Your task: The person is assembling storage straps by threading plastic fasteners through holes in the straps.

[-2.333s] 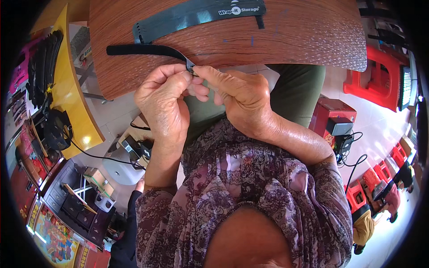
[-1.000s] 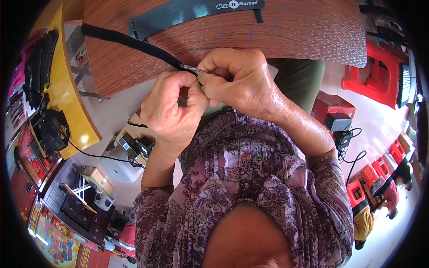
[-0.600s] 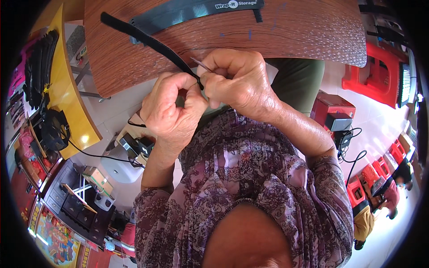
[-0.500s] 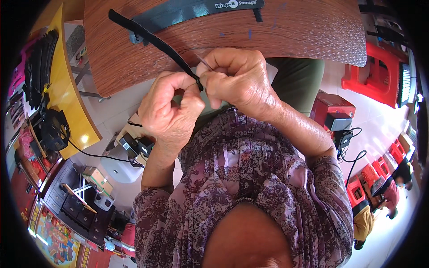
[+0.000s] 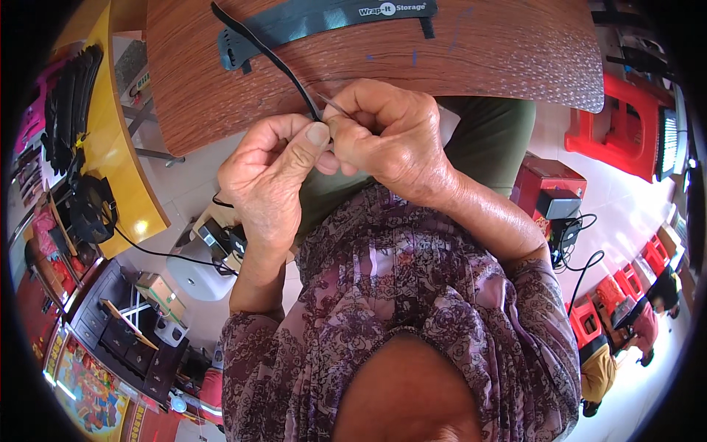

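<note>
Turning my left hand (image 5: 269,166) thumb-side up, I now press the thumb over the near end of the black strap (image 5: 278,60), where half a second ago my knuckles were uppermost and that end showed below them. The strap has swung too: it shows more edge-on, its free end over the dark green-grey band (image 5: 302,28) on the wood-grain table (image 5: 486,66). My left thumb and fingers are pinched together on it, just off the table's near edge. My right hand (image 5: 394,140) stays right beside, thumb and forefinger closed around a slim pointed tool (image 5: 329,102) — its tip still angled up and left, apart from the strap. I judge this a steadier hold for fine work — though whatever sits under my thumb is hidden, so I cannot tell how it stands.
</note>
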### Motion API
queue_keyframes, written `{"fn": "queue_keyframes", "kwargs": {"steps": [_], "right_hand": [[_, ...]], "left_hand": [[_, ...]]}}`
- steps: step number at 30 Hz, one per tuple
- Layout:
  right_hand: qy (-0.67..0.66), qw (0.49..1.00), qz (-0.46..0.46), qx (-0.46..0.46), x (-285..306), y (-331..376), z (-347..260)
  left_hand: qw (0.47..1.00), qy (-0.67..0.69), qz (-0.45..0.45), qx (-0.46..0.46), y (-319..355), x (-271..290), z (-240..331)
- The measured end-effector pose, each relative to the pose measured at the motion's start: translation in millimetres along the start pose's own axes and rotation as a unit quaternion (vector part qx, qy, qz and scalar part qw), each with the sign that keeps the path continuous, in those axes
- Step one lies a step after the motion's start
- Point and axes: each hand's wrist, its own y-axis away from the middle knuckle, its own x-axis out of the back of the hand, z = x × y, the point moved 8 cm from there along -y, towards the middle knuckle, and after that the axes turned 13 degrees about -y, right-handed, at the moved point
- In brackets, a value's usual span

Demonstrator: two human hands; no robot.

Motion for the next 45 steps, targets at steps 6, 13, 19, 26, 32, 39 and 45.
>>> {"fn": "queue_keyframes", "kwargs": {"steps": [6,13,19,26,32,39,45], "right_hand": [[0.142,0.975,-0.001,0.169,-6,4,-16],[0.136,0.976,0.008,0.172,-4,3,-16],[-0.105,0.994,0.010,-0.036,-4,-2,7],[-0.188,0.977,-0.033,-0.097,-8,-5,12],[-0.051,0.995,-0.074,-0.052,-9,-4,-6],[-0.076,0.994,-0.070,-0.045,-12,5,-9],[-0.085,0.995,-0.043,-0.041,-16,7,-7]], "left_hand": [[0.996,-0.082,0.033,-0.021,6,2,6],[0.998,-0.028,0.031,-0.046,4,1,0],[0.997,0.071,0.026,-0.022,0,1,-7],[0.984,0.169,-0.014,0.046,1,0,-18],[0.996,-0.007,0.052,-0.074,8,8,0],[0.974,-0.165,0.047,-0.149,13,13,11],[0.922,-0.299,0.065,-0.239,22,11,43]]}}
